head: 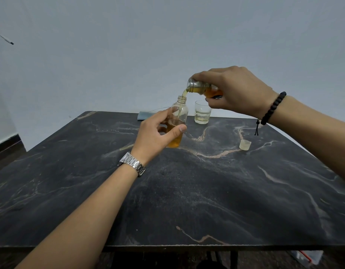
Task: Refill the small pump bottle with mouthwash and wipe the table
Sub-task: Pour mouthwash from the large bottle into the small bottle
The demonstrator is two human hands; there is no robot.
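My left hand (155, 131) grips a small clear bottle (179, 111) that stands upright on the dark marble table (187, 191), open at the neck and holding amber liquid in its lower part. Above it, my right hand (233, 90) holds a mouthwash bottle (201, 88) tipped almost level, its mouth pointing left. A thin amber stream runs from that mouth into the small bottle's neck. Most of the mouthwash bottle is hidden under my fingers.
A drinking glass (202, 112) with a little pale liquid stands at the table's far edge. A pale cap (245, 145) lies to the right. A grey-blue cloth (145, 115) lies at the far edge on the left. A wall rises just behind the table.
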